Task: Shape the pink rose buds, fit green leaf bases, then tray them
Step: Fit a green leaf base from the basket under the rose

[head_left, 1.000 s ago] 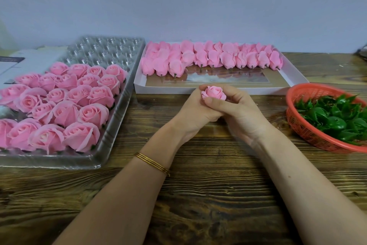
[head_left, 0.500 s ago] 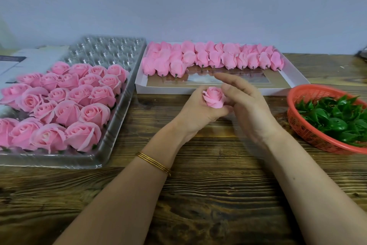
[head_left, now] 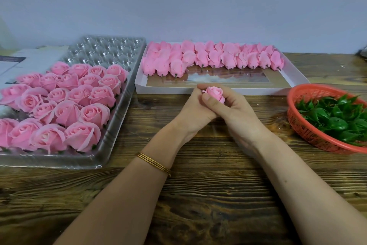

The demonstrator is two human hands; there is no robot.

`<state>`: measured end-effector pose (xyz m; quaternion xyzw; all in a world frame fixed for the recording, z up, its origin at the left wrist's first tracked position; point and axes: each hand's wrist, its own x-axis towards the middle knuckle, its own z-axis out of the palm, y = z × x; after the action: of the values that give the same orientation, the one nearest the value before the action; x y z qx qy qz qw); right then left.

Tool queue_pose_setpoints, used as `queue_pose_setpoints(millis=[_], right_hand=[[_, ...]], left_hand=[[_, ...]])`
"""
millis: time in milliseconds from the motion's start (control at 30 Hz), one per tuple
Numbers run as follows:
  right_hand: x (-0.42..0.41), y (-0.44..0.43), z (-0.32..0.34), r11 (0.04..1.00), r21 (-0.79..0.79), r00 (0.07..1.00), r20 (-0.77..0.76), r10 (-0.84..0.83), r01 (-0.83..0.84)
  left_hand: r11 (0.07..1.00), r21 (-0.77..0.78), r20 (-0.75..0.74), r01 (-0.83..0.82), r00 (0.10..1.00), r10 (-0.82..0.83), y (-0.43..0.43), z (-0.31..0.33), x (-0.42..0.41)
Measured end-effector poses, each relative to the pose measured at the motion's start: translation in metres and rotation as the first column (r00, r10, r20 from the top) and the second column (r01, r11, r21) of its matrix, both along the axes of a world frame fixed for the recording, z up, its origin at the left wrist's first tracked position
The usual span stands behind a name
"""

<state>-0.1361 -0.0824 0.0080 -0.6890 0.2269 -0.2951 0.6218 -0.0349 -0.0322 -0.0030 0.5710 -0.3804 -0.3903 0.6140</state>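
Right hand [head_left: 238,111], fingers spread half a second back, has curled again round the rose bud [head_left: 215,93]; left hand [head_left: 192,111] grips it too, just in front of the white box [head_left: 297,80]. Still shaping; leaf bases [head_left: 337,120] right of box untouched.

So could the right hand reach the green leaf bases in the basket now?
Probably yes: the red basket of green leaf bases sits open-topped beside the right hand, only bare table between. It must first release the rose bud it holds with the left hand.
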Motion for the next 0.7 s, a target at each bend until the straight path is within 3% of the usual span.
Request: queue_pose_setpoints(millis=[233,333,533,700], right_hand=[[-0.004,-0.001,0.001,0.993,-0.097,0.990,-0.132,0.054,-0.067],[-0.007,-0.002,0.003,0.991,-0.109,0.991,-0.121,0.065,-0.078],[-0.002,-0.006,0.008,0.943,-0.099,0.944,0.125,-0.307,0.319],[0.001,-0.003,0.003,0.881,-0.265,0.919,0.142,-0.367,0.393]], left_hand=[[1.000,0.026,-0.003,-0.006,1.000,0.006,-0.001,-0.004,0.004],[0.999,0.022,0.014,-0.030,0.999,0.029,-0.001,-0.004,0.003],[0.996,0.053,0.116,-0.075,0.991,0.069,-0.003,-0.011,-0.001],[0.996,0.060,0.172,-0.071,0.983,0.059,-0.004,-0.010,-0.002]])
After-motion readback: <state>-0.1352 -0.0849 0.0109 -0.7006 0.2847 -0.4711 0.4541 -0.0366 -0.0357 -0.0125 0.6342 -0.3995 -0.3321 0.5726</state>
